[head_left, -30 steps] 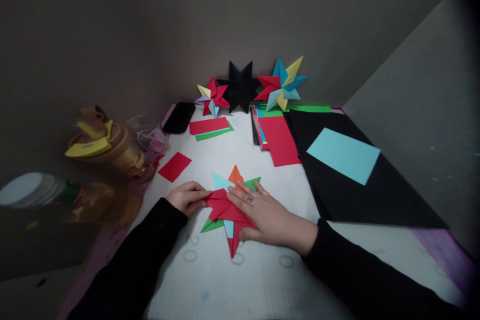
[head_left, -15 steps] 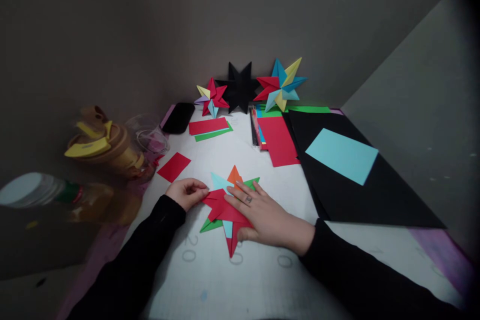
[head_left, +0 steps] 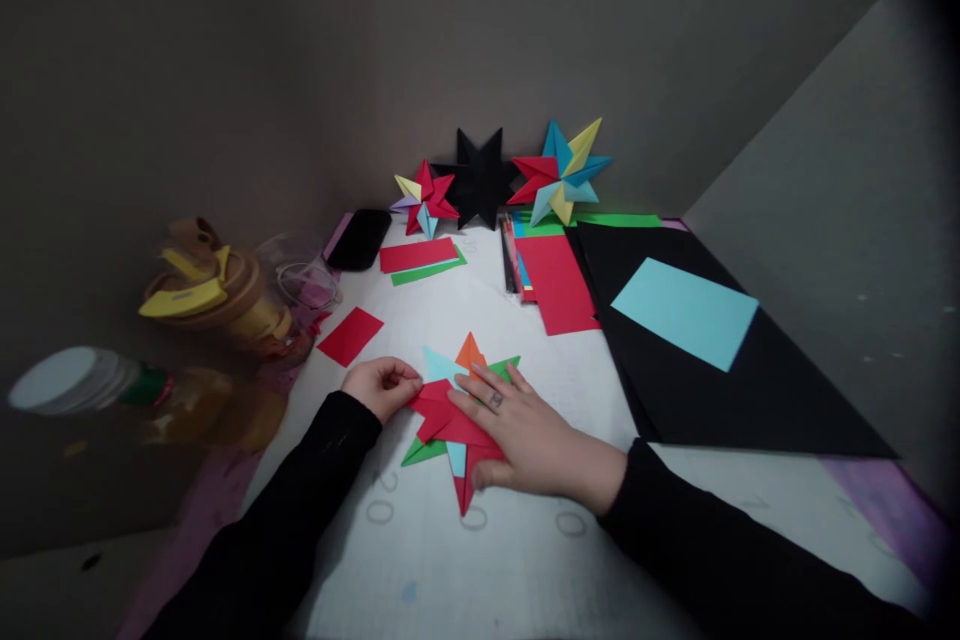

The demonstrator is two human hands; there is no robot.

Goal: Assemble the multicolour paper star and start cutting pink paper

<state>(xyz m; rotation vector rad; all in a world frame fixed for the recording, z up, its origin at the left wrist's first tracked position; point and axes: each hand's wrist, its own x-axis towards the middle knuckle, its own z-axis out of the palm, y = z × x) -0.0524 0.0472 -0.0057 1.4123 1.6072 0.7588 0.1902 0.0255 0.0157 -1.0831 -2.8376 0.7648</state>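
Note:
A folded paper star with red, green, orange and light blue points lies on the white table sheet in front of me. At its left side, my left hand pinches the tip of a red point between thumb and fingertips. My right hand rests flat across the star's right half, fingers stretched and slightly apart, a ring on one of them. It covers part of the centre and the right-hand points. Just beyond my left hand lies a loose red paper rectangle.
Finished stars, one black, one multicoloured and one smaller, lean on the wall. A phone, brown cup and bottle stand left. Black sheets with light blue paper lie right.
The view has shifted very slightly. My left hand stays pinched at the red point and my right hand remains flat on the star.

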